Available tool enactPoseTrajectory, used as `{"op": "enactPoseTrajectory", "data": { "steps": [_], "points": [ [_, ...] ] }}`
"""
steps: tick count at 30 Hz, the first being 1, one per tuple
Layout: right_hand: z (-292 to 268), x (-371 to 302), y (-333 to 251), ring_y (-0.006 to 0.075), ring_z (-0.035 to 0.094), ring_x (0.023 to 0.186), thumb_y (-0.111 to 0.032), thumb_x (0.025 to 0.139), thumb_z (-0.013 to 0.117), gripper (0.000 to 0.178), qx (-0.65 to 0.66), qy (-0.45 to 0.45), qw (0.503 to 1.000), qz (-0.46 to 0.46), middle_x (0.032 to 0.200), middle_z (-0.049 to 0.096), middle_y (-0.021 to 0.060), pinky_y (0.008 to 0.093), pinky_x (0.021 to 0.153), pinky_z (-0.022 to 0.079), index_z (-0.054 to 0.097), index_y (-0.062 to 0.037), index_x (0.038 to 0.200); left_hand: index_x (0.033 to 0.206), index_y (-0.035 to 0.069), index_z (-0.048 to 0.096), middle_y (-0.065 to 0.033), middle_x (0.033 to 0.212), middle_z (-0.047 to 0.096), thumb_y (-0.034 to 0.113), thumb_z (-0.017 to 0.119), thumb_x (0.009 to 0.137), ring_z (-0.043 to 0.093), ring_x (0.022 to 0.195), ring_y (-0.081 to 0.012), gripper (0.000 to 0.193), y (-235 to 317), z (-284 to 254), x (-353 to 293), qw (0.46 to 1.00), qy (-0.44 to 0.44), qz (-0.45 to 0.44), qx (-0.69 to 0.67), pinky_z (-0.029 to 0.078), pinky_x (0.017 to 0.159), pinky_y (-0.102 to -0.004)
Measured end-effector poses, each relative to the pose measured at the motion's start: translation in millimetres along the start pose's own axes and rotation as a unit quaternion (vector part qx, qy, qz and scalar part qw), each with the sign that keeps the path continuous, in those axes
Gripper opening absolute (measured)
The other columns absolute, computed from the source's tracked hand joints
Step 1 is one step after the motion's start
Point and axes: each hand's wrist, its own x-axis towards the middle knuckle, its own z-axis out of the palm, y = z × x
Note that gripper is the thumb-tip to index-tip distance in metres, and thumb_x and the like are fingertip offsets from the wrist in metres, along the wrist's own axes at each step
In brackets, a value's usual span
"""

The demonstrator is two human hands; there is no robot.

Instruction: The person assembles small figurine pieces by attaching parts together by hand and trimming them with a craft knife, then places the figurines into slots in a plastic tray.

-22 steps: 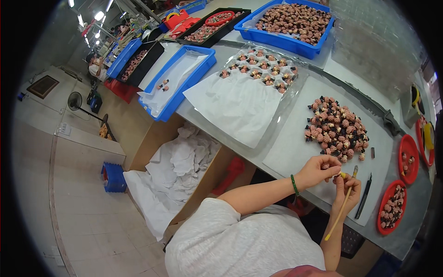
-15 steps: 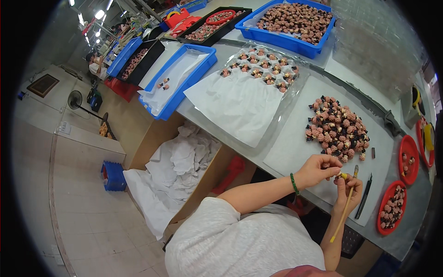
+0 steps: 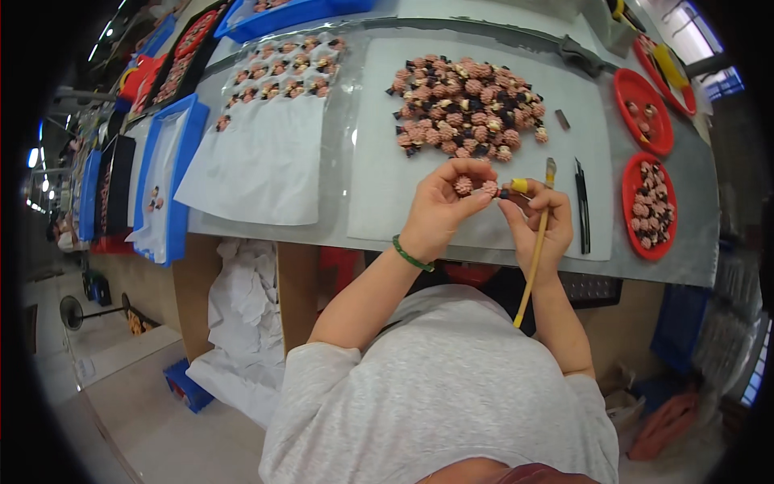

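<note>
My left hand (image 3: 442,203), with a green bead bracelet at its wrist, is closed round small pink bumpy figurines. One pink figurine (image 3: 463,186) sits inside the curled fingers. Another, a pink figurine with a dark end (image 3: 489,189), is pinched at the fingertips and points toward my right hand. My right hand (image 3: 546,222) wears a yellow finger cot (image 3: 519,185) and grips a long wooden-handled brush (image 3: 533,278), ferrule end up. Its fingertips are beside the dark end of the figurine; whether they touch it I cannot tell. Beyond both hands lies a pile of pink-and-black figurines (image 3: 472,105) on white paper.
Right of the pile are a small dark block (image 3: 562,119) and slim black tools (image 3: 582,206). Red trays (image 3: 626,206) with figurines stand farther right. On the left, figurines sit in rows on a white sheet (image 3: 258,177), beside a blue tray (image 3: 179,194). A paper-filled carton (image 3: 297,282) stands below.
The view has swung right, so the table sits farther left and more level. My hands remain together at the figurine, and a second figurine now shows more plainly in my left hand.
</note>
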Motion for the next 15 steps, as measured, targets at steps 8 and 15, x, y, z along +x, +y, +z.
{"op": "enactPoseTrajectory", "data": {
  "steps": [8,15],
  "points": [
    [-2.7,-8.3,2.5,0.0201,0.055,0.092,0.012,0.072,0.059,0.031,0.033,-0.004,0.999,0.022,0.102,0.05,0.0153,0.0302,0.083,0.047,0.037,-0.0037,0.087,0.102,0.0,0.049,-0.0072,0.103,0.053,-0.008,0.056,0.075,0.052,0.093,-0.0125,0.029,-4.6,1.4,-6.3,1.0,-0.018,-0.01,0.009,0.042,0.085,-0.0256],
    [-4.3,-9.5,4.6,0.0199,0.055,0.092,0.014,0.072,0.057,0.031,0.069,-0.001,0.997,0.027,0.101,0.05,0.0154,0.0303,0.083,0.047,0.037,-0.0038,0.088,0.108,0.0,0.044,-0.0083,0.103,0.054,-0.003,0.051,0.08,0.052,0.093,-0.0135,0.029,3.8,3.0,-8.6,0.985,0.004,-0.125,-0.119,0.043,0.086,-0.0272]
  ]
}}
